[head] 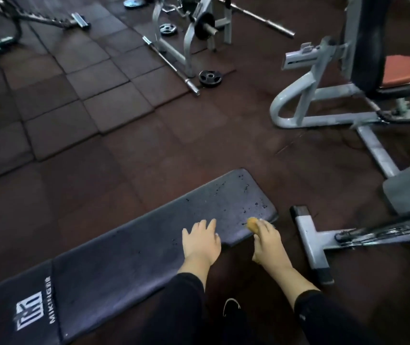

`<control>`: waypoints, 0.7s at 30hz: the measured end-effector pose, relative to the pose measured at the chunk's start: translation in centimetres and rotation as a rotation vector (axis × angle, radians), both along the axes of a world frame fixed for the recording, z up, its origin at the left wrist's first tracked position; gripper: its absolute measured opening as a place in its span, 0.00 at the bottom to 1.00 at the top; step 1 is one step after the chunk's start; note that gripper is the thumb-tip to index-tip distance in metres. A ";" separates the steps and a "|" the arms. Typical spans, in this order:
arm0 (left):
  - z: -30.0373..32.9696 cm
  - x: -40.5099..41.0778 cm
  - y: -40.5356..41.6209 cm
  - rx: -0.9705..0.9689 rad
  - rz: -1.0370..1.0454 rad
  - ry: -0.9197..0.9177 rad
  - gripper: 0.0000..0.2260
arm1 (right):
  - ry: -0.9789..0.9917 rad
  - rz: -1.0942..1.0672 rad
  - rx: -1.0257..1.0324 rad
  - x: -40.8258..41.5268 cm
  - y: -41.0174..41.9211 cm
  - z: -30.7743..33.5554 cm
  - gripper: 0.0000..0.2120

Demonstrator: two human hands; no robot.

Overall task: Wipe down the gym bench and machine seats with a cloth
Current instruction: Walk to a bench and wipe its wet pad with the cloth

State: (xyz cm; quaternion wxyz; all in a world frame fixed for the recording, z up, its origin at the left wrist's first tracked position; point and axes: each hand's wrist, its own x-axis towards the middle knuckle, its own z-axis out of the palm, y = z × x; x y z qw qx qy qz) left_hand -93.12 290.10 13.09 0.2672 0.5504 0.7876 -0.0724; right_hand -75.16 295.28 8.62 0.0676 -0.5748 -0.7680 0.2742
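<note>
1. The right hand (266,241) pinches a small yellow-orange cloth (252,225) at its fingertips and presses it on the near edge of the dark bench pad (129,247), close to the pad's rounded end.
2. The left hand (200,241) rests flat on the pad just left of the cloth, fingers straight and spread.
3. Dark specks dot the pad beyond the cloth.
4. A grey machine foot (311,235) lies on the floor right of the right hand.
</note>
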 end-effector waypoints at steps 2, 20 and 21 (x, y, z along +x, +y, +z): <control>-2.6 0.5 1.4 -0.002 -0.007 -0.007 0.23 | 0.009 -0.009 -0.005 0.5 1.6 -3.1 0.22; -32.4 0.7 16.0 0.458 -0.298 0.037 0.23 | -0.024 0.123 0.423 2.6 15.5 -30.2 0.28; -33.1 0.5 16.6 0.500 -0.308 0.034 0.22 | -0.001 0.115 0.447 2.7 15.6 -30.5 0.27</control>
